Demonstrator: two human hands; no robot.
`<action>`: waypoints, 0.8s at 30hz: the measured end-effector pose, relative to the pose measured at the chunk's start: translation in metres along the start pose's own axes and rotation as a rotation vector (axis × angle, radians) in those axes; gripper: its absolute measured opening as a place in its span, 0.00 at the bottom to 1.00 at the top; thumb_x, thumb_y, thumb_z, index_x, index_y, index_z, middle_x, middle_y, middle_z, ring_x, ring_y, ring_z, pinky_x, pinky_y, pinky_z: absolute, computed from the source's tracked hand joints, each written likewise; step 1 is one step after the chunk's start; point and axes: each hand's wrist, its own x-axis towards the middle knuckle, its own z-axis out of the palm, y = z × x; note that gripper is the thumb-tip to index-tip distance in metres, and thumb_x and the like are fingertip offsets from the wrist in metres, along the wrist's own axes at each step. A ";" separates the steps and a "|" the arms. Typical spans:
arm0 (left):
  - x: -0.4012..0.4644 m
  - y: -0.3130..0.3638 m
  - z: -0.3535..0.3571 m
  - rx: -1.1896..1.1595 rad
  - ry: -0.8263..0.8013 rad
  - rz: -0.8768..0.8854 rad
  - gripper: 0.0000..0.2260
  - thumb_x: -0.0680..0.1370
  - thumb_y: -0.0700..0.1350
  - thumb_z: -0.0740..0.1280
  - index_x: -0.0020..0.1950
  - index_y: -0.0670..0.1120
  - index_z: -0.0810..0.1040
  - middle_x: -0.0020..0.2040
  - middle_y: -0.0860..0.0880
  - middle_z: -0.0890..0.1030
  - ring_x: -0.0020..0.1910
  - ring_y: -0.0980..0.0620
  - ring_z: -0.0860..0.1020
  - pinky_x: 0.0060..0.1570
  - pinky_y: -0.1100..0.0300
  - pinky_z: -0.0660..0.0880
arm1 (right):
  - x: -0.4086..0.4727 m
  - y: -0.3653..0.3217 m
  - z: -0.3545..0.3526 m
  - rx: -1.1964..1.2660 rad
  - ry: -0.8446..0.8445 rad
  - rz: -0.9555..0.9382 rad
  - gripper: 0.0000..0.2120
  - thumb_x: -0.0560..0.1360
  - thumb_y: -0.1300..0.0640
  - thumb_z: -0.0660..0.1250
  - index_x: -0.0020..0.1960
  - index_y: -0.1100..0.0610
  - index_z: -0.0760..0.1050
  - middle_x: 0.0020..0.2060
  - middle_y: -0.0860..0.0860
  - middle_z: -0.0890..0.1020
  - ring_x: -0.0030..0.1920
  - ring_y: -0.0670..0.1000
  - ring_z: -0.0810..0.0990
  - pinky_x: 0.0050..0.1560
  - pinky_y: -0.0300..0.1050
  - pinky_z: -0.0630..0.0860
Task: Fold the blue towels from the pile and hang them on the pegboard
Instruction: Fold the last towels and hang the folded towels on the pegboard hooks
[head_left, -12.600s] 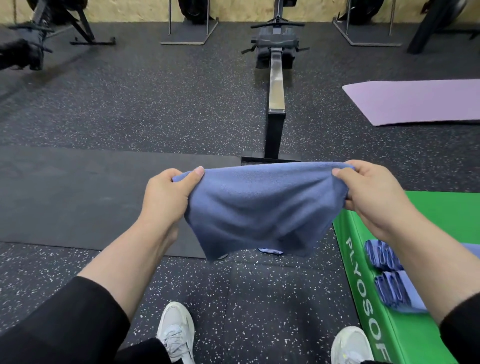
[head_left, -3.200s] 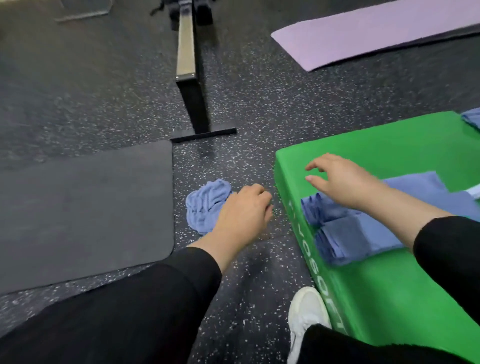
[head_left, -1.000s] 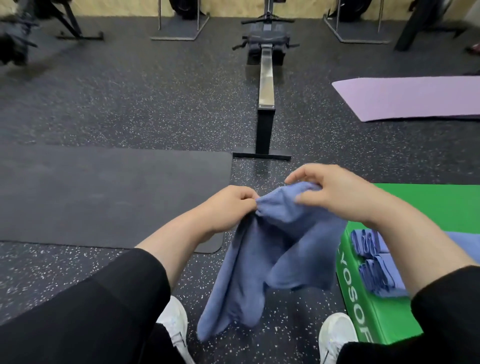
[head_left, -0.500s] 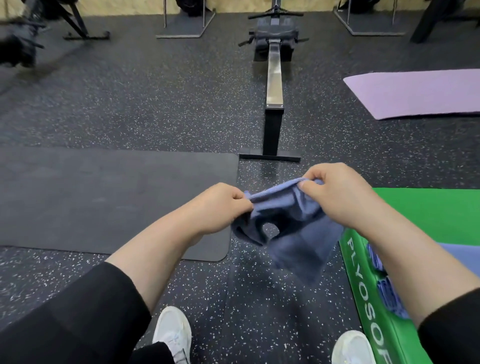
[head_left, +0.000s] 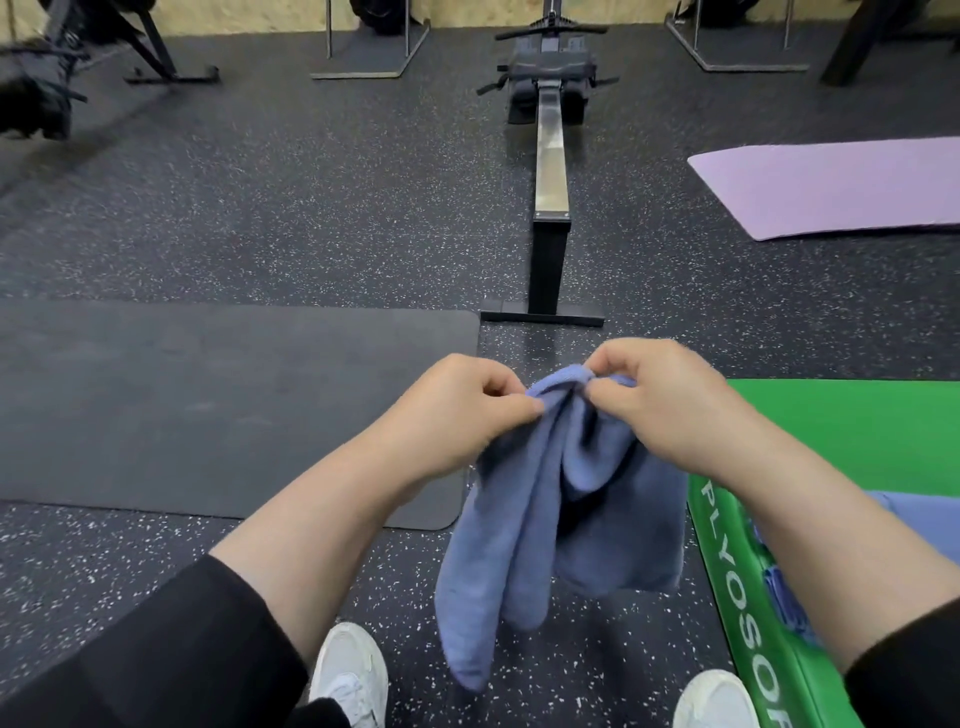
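Observation:
A blue towel (head_left: 545, 525) hangs bunched in front of me, above the speckled floor. My left hand (head_left: 457, 410) pinches its top edge on the left. Close beside it, my right hand (head_left: 660, 400) pinches the same edge on the right, so the cloth droops in long folds between my shoes. Folded blue towels (head_left: 784, 603) lie on the green plyo box (head_left: 852, 431) at the right, mostly hidden behind my right forearm. No pegboard is in view.
A dark mat (head_left: 208, 410) lies on the floor to the left. A rowing machine (head_left: 548, 171) stretches away straight ahead. A purple mat (head_left: 841, 187) lies at the far right. Metal rack feet stand along the back wall.
My hands have drawn closer together along the towel's top edge. The cloth has dropped from a raised bundle and now hangs longer toward the floor.

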 end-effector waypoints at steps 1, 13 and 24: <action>-0.001 -0.002 -0.002 0.002 -0.027 -0.024 0.09 0.78 0.46 0.69 0.41 0.43 0.81 0.33 0.52 0.78 0.32 0.56 0.70 0.37 0.61 0.67 | 0.001 0.000 -0.002 -0.023 0.055 0.031 0.05 0.75 0.57 0.68 0.42 0.51 0.80 0.34 0.47 0.80 0.38 0.48 0.76 0.40 0.43 0.70; -0.003 0.005 0.004 0.125 0.072 0.150 0.08 0.83 0.49 0.64 0.47 0.49 0.79 0.33 0.56 0.77 0.31 0.62 0.71 0.32 0.68 0.65 | 0.001 -0.011 0.012 0.009 -0.109 -0.092 0.06 0.77 0.52 0.69 0.43 0.52 0.77 0.26 0.40 0.75 0.29 0.42 0.69 0.32 0.37 0.66; -0.004 -0.009 -0.005 0.111 0.039 0.063 0.07 0.80 0.44 0.66 0.45 0.51 0.83 0.32 0.57 0.78 0.30 0.61 0.70 0.30 0.68 0.66 | 0.002 -0.007 0.003 -0.006 -0.093 -0.077 0.21 0.74 0.53 0.75 0.64 0.39 0.74 0.27 0.35 0.77 0.31 0.35 0.74 0.39 0.32 0.67</action>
